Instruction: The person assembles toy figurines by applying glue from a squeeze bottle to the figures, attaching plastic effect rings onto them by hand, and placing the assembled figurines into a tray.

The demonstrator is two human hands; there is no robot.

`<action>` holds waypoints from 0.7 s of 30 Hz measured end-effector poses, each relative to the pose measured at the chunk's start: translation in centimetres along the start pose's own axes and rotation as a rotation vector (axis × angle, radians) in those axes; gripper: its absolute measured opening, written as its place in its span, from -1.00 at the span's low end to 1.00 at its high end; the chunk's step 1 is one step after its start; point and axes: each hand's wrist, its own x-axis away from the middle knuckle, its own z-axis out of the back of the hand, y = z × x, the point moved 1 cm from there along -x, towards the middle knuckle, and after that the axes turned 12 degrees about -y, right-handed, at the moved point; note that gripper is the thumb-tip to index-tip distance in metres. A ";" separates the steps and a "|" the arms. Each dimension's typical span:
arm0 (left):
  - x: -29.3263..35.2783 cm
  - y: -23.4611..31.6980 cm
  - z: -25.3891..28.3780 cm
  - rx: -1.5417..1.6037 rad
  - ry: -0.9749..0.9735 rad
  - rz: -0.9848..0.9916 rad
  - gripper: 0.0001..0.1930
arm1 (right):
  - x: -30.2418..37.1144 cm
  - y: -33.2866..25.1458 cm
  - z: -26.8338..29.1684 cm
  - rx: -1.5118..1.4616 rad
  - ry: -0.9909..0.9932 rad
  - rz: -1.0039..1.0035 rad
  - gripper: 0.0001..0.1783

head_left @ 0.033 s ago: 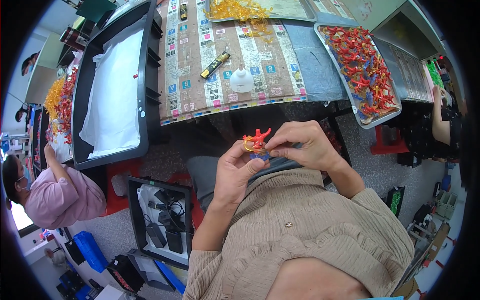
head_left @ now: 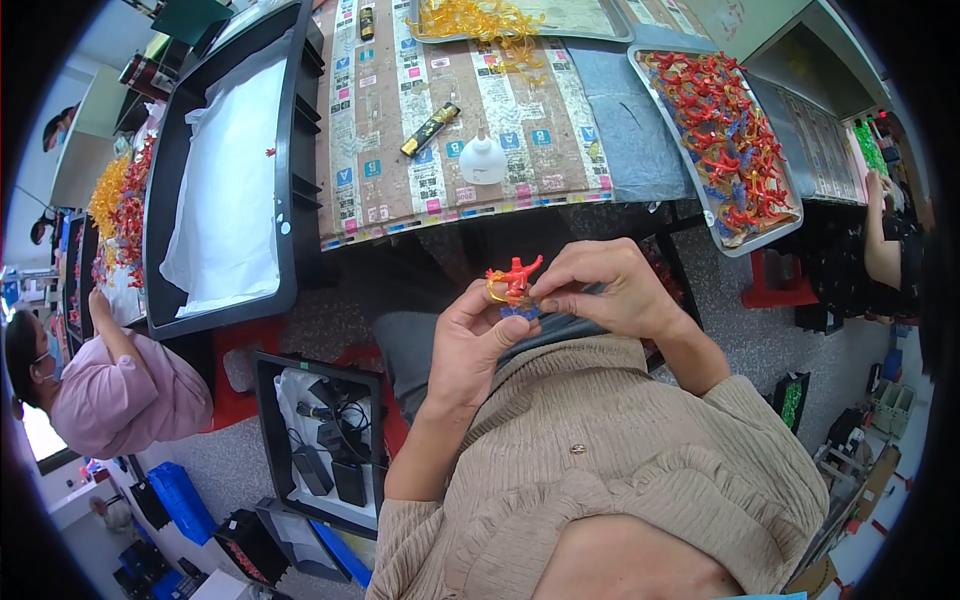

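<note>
A small red toy figurine [head_left: 517, 275] with outstretched arms, a yellow band at its side and a blue base is held up above my lap, in front of the table edge. My left hand [head_left: 468, 345] grips it low down, thumb across the blue base and fingers behind. From the other side, my right hand [head_left: 618, 292] pinches at the figurine's lower right with thumb and fingertips. Whatever small part lies between those fingertips is hidden. Nearest on the table stands a white squeeze bottle [head_left: 483, 162] with a thin nozzle.
A tray of similar figurines [head_left: 735, 235] sits at right. Yellow curled pieces [head_left: 470, 20] fill part of a far tray. A black-and-gold tube [head_left: 431, 130] lies mid-table. The black bin [head_left: 290, 215] at left has white lining. A box of power adapters [head_left: 262, 400] is below; co-workers sit both sides.
</note>
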 end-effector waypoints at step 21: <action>-0.1 -0.1 -1.3 0.116 -0.026 0.008 -0.59 | 0.9 -0.1 0.0 0.176 0.047 0.168 -0.77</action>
